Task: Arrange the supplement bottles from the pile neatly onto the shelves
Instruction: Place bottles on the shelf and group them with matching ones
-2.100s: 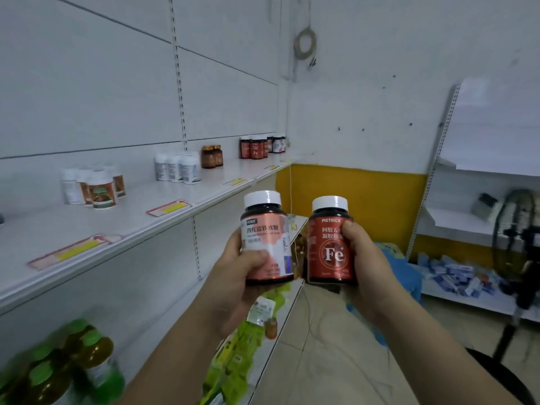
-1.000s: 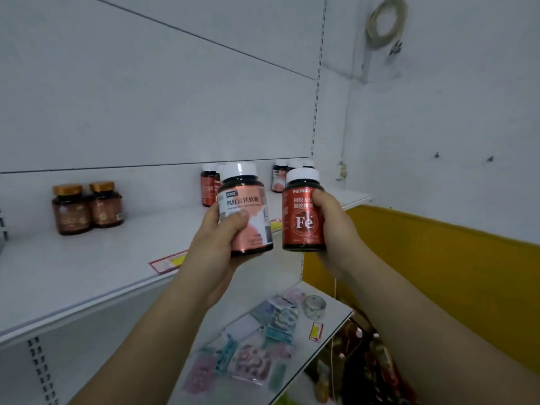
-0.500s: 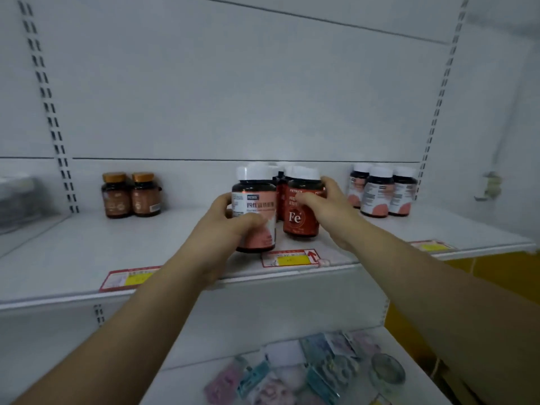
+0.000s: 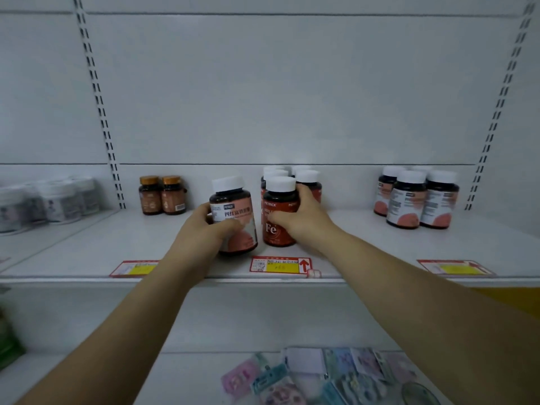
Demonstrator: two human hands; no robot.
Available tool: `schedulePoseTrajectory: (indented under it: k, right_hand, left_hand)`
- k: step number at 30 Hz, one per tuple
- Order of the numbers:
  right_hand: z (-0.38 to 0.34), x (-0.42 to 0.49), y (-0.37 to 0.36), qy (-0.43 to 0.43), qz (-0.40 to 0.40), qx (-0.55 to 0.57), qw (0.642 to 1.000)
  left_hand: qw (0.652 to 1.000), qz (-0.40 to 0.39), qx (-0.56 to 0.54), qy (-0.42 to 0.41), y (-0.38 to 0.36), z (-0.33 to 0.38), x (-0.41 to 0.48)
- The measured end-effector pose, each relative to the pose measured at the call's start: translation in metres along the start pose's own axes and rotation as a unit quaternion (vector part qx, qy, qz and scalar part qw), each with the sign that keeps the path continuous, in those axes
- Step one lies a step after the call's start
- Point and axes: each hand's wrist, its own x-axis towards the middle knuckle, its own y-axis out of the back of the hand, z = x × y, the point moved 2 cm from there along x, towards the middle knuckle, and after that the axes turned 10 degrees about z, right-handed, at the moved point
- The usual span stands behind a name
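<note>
White slotted wall panelling (image 4: pixel 292 92) fills the upper half of the view, with two dotted metal uprights running down it. Below it a long white shelf (image 4: pixel 365 247) spans the full width at about chest height, and a lower shelf (image 4: pixel 190 375) shows at the bottom edge.

Two bare forearms reach up from the lower corners to the middle of the long shelf. The left hand (image 4: pixel 204 232) wraps around a dark bottle with a pink and white label (image 4: pixel 238 213) and a white cap, thumb across the front. This bottle leans slightly to the left, just beside the shelf's front edge; whether its base touches the shelf is hard to tell. The right hand (image 4: pixel 304 220) curls around a red bottle marked "Fe" (image 4: pixel 276 229), which stands upright on the shelf, close beside the pink one. Directly behind it is a cluster of matching red bottles (image 4: pixel 308 176) with white caps.

Further right stand three pink-labelled bottles (image 4: pixel 406 200), well apart from the hands. To the left stand two amber bottles with gold caps (image 4: pixel 162 195), side by side, and beyond the upright some blurred white jars (image 4: pixel 61 200).

Red and yellow price tags (image 4: pixel 280 265) lie along the shelf's front edge. Small pastel packets (image 4: pixel 321 375) are spread on the lower shelf.
</note>
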Motion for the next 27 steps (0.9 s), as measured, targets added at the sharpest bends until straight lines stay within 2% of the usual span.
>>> schedulePoseTrajectory:
  k: [5,11,14,18,24,27]
  right_hand:
    - [0.001,0.0,-0.006,0.035,0.022,-0.073,0.996]
    - [0.003,0.0,0.008,0.043,0.048,-0.104,0.992]
    - [0.008,-0.001,0.049,0.049,0.041,-0.189,0.98]
    - [0.038,-0.008,0.122,0.009,0.025,-0.338,0.941]
    - [0.082,-0.008,0.245,-0.041,0.025,-0.39,0.92]
    - [0.11,0.0,0.295,-0.089,-0.008,-0.424,0.901]
  left_hand:
    - [1.0,-0.006,-0.003,-0.001,0.007,0.003,-0.003]
    - [0.998,-0.06,-0.012,-0.033,-0.006,0.017,-0.015]
    - [0.993,-0.102,-0.019,-0.047,-0.031,0.026,-0.027]
    - [0.985,-0.162,-0.006,-0.059,-0.093,0.035,-0.043]
    - [0.98,-0.194,0.02,-0.028,-0.207,0.033,-0.06]
    - [0.979,-0.2,0.038,-0.031,-0.254,0.03,-0.068]
